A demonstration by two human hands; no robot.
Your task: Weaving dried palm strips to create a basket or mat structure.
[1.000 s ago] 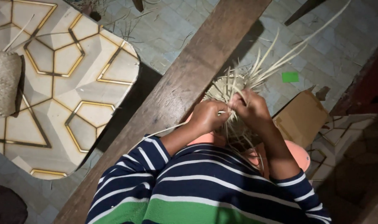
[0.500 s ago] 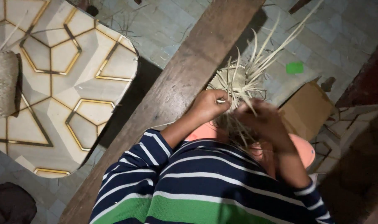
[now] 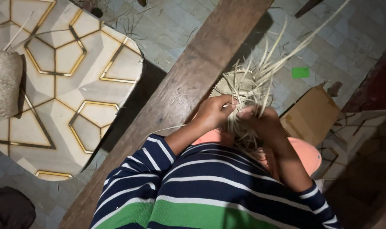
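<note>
Left hand [image 3: 213,112]: my fingers pinch pale straw strips [image 3: 261,72].
Right hand [image 3: 261,123]: grips the woven piece [image 3: 233,82].
Risk: I judge a dry strip may snap if bent sharply.

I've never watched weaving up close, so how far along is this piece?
A small round woven patch already looks finished. Both hands, left hand and right hand, grip the loose pale strips beside it. Many long strips stand out unwoven, so most of the piece seems left to do.

Brown cardboard box [image 3: 310,114], perhaps open, right
</note>
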